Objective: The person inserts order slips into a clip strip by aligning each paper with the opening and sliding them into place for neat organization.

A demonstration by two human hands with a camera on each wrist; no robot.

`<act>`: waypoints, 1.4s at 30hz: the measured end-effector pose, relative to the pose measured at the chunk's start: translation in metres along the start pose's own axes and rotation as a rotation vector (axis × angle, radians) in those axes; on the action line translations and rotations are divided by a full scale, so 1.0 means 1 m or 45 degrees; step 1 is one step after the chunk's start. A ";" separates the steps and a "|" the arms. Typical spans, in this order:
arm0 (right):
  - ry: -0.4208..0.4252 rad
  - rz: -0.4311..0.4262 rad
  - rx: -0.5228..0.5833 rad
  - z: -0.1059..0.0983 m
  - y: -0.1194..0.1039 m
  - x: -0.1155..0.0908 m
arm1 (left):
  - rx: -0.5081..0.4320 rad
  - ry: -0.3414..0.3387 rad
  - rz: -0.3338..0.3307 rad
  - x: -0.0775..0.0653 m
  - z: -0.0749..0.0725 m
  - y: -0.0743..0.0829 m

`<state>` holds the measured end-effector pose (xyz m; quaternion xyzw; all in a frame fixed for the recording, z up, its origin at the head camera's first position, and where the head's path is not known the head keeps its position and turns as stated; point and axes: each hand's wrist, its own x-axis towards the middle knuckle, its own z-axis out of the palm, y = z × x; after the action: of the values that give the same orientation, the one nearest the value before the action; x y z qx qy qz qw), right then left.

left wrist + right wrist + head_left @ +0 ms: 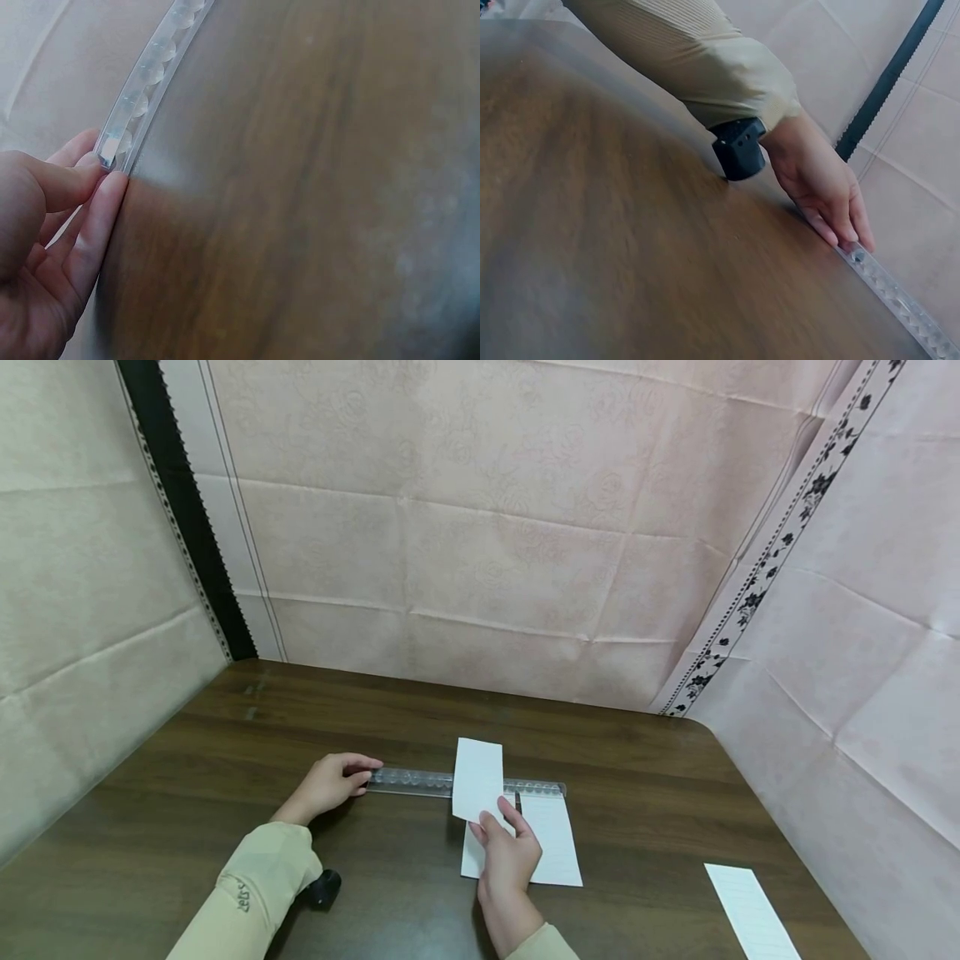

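Note:
In the head view, my left hand (328,785) pinches the left end of a clear plastic ruler (412,782). The left wrist view shows the thumb and fingertips of this hand (56,225) at the end of the ruler (150,75), which has a row of round shapes along it. A small white paper piece (478,777) is held at its lower edge by my right hand (510,860), and it covers part of the ruler. Beneath lies white paper (553,843), its top edge under the ruler's right part, with a narrow dark gap showing near its middle.
A white paper strip (752,910) lies apart at the right on the brown wooden table (397,893). Pale patterned cloth (487,552) hangs behind the table and along both sides. A black wrist camera (322,890) sits under my left sleeve (258,881).

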<state>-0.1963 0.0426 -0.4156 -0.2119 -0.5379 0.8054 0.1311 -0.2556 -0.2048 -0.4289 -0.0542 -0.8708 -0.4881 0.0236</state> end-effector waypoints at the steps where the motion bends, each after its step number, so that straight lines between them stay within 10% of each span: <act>1: 0.001 0.004 0.001 0.000 0.001 -0.001 | 0.003 0.000 -0.001 0.000 0.000 0.000; 42: -0.078 0.052 0.073 0.018 0.023 -0.042 | 0.053 0.008 0.004 0.000 0.000 0.003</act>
<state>-0.1680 0.0002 -0.4227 -0.1942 -0.5139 0.8290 0.1043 -0.2552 -0.2037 -0.4266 -0.0536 -0.8806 -0.4700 0.0281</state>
